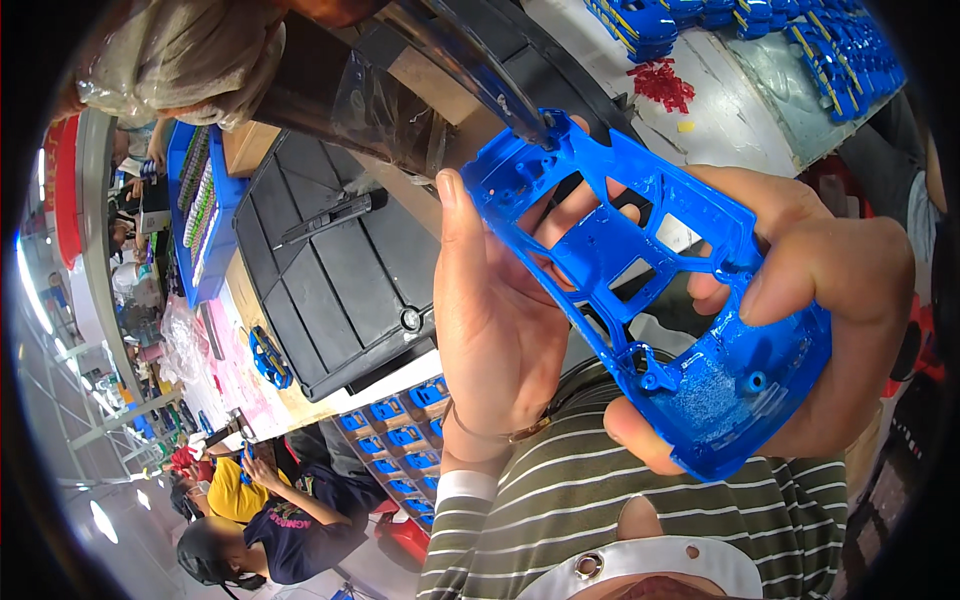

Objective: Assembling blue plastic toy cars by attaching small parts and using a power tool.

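A blue plastic shell [602, 250], shaped like a toy car body with window-like cut-outs, is tilted with its hollow inner side toward me. My left hand [492, 310] supports it from the left, thumb upright beside its edge and fingers behind it, partly seen through the openings. My right hand [850, 265] grips the lower right end, its thumb pressed on the inner face. At the shell's upper end, the tip of a long dark metal tool [490, 85] meets or overlaps the rim; contact I cannot tell.
On the left lie a black ribbed panel [345, 290] and a black utility knife [330, 217]. Blue parts are stacked at the top right [850, 60], near red scraps [662, 86]. A tray of blue parts [400, 437] stands lower left, with a co-worker [290, 530] beyond.
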Tool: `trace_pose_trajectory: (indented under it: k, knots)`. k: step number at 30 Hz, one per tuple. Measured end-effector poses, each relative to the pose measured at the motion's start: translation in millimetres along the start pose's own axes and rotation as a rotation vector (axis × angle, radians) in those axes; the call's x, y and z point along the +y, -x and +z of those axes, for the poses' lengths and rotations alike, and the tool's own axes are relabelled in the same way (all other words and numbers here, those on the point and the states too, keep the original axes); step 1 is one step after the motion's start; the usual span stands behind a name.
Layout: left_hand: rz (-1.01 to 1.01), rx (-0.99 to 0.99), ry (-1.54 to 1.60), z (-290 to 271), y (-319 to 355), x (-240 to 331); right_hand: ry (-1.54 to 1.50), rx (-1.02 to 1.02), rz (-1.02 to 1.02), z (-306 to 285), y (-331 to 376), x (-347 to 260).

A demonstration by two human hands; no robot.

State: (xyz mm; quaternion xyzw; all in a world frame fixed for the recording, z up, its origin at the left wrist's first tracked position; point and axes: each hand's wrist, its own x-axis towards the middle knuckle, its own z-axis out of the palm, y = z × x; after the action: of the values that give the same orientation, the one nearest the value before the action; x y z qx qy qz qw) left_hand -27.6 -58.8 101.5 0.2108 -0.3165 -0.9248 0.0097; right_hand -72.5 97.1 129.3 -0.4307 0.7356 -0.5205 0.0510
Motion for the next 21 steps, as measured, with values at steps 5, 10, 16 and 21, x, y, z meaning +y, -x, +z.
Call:
trace_pose_trajectory:
  k: [5,10,16,21]
  knots:
    - [-0.048,-0.023,-0.013,-3,0,3,-0.050,0.034,0.031,5,4,2]
    - [-0.066,-0.023,-0.007,-2,-3,3,0.051,0.016,0.031,2,0,-2]
    - [-0.064,0.049,-0.066,7,-2,7,-0.020,0.060,0.066,5,3,-2]
    - [-0.022,-0.012,-0.114,3,-1,4,-0.016,0.014,0.031,1,0,1]
